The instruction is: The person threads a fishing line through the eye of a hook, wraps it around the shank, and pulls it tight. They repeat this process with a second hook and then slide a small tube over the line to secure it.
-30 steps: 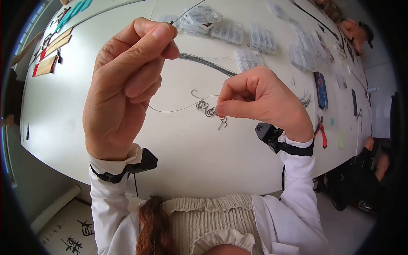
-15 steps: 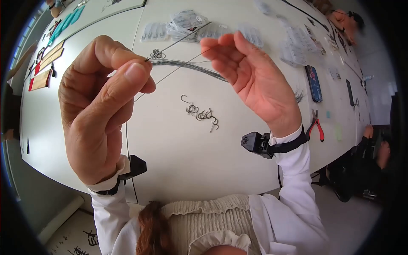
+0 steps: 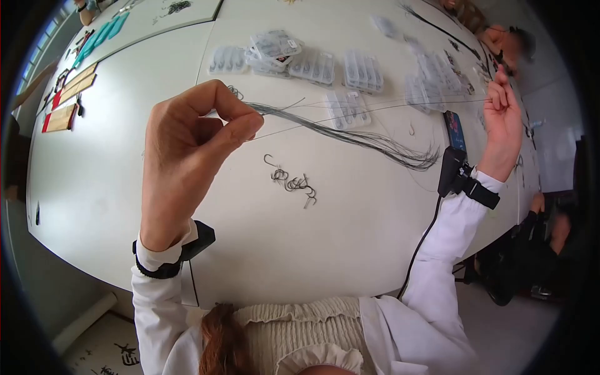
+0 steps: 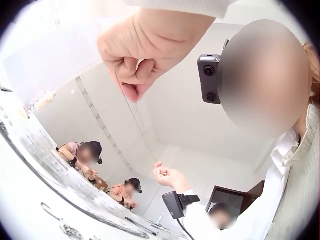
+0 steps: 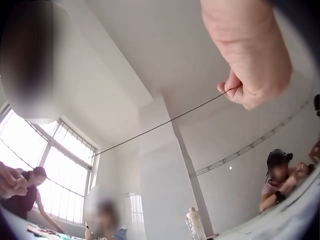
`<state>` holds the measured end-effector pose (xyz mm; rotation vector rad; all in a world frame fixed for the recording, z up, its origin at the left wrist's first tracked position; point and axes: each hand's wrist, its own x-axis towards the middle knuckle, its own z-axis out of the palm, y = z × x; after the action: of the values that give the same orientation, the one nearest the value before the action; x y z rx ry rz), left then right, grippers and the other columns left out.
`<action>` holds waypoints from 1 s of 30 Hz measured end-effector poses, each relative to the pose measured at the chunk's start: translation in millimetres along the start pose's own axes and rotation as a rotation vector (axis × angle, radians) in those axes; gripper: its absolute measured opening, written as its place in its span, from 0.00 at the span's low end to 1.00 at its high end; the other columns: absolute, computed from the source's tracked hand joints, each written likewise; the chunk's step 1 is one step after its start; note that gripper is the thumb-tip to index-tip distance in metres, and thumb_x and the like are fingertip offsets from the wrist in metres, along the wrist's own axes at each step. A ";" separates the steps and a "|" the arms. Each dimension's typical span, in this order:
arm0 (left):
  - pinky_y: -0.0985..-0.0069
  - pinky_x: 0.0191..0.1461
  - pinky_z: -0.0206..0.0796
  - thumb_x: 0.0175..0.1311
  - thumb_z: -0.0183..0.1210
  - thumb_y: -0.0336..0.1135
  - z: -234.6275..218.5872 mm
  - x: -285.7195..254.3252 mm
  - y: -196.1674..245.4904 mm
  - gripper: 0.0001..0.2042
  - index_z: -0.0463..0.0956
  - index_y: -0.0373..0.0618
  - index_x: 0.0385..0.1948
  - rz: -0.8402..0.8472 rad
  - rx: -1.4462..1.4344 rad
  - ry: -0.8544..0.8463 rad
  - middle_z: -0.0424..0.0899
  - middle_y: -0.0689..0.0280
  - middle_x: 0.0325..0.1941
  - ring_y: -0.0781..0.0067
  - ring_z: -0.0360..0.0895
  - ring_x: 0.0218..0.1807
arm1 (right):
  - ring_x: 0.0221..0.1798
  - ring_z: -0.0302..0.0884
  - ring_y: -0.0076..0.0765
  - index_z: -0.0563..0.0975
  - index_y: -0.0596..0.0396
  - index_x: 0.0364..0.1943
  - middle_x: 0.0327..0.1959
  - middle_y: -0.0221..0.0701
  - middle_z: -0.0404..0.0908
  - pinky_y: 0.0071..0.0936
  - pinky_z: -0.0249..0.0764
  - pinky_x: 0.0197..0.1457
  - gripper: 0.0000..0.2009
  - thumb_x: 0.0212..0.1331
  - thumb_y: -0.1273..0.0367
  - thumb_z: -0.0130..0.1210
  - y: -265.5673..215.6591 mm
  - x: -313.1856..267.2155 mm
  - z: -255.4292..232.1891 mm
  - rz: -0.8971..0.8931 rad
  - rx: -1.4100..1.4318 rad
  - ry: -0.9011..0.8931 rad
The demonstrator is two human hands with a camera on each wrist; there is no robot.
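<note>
A thin fishing line (image 5: 171, 120) runs taut between the two hands. My left hand (image 3: 190, 156) is raised over the table and pinches one end between thumb and curled fingers; whatever else lies inside that pinch is hidden. Far out to the right, my right hand (image 3: 504, 125) grips the line with its fingers curled. Below and right of the left hand lies a small pile of dark fish hooks (image 3: 292, 180). Behind the pile a bundle of long grey line lengths (image 3: 337, 135) stretches across the table, its loose ends fanned out at the right.
Clear plastic boxes (image 3: 364, 72) of hooks stand at the back of the white table (image 3: 300, 250). A phone (image 3: 455, 130) lies near the right forearm. Wooden pieces (image 3: 61, 119) are at far left. Other people (image 5: 280, 175) sit around the table.
My right hand has swung from near the hooks, then up with its fingers spread, out to the far right, drawing the line straight. My left hand has come lower and slightly right since half a second ago.
</note>
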<state>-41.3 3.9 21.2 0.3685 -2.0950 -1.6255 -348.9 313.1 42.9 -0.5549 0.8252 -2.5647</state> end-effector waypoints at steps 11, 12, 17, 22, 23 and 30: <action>0.86 0.16 0.49 0.43 0.62 0.19 25.1 -9.0 0.3 0.06 0.74 0.39 0.18 0.362 0.294 -0.048 0.73 0.71 0.18 0.88 0.60 0.13 | 0.26 0.75 0.22 0.76 0.64 0.34 0.22 0.32 0.79 0.14 0.66 0.28 0.08 0.48 0.79 0.58 123.9 -94.6 161.7 -0.161 -1.268 -0.873; 0.86 0.16 0.50 0.43 0.62 0.19 24.6 -8.9 1.1 0.06 0.74 0.39 0.17 0.352 0.314 -0.060 0.73 0.70 0.17 0.87 0.61 0.13 | 0.26 0.75 0.22 0.76 0.64 0.34 0.22 0.32 0.79 0.14 0.66 0.28 0.08 0.48 0.79 0.58 125.4 -93.4 162.3 -0.155 -1.267 -0.881; 0.85 0.16 0.50 0.42 0.62 0.20 24.0 -10.7 4.1 0.05 0.75 0.39 0.18 0.338 0.316 -0.076 0.72 0.70 0.16 0.86 0.62 0.13 | 0.20 0.68 0.21 0.81 0.59 0.24 0.19 0.30 0.77 0.17 0.58 0.21 0.09 0.36 0.84 0.59 131.5 -92.0 162.2 -0.249 -1.400 -0.802; 0.87 0.15 0.48 0.43 0.62 0.20 25.2 -11.1 4.3 0.05 0.75 0.39 0.18 0.288 0.266 -0.071 0.73 0.71 0.16 0.88 0.61 0.12 | 0.17 0.60 0.20 0.83 0.54 0.27 0.14 0.26 0.69 0.18 0.51 0.19 0.13 0.32 0.83 0.61 136.6 -97.6 161.8 -0.342 -1.529 -0.600; 0.87 0.15 0.48 0.43 0.62 0.20 25.8 -11.2 4.6 0.05 0.75 0.39 0.18 0.287 0.266 -0.072 0.73 0.71 0.16 0.88 0.61 0.12 | 0.16 0.58 0.19 0.83 0.53 0.28 0.13 0.24 0.65 0.18 0.50 0.19 0.14 0.32 0.83 0.61 134.7 -98.4 163.0 -0.332 -1.591 -0.603; 0.88 0.14 0.47 0.45 0.62 0.21 23.3 -12.2 9.7 0.04 0.76 0.39 0.18 0.166 0.203 -0.124 0.74 0.73 0.16 0.91 0.61 0.12 | 0.15 0.52 0.20 0.84 0.50 0.28 0.15 0.24 0.52 0.20 0.46 0.17 0.19 0.22 0.80 0.59 133.8 -92.8 161.1 -0.566 -1.692 -0.755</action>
<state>-42.1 31.8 23.6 0.1556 -2.3244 -1.3776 -161.7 182.0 58.2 -2.1598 2.5053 -1.0136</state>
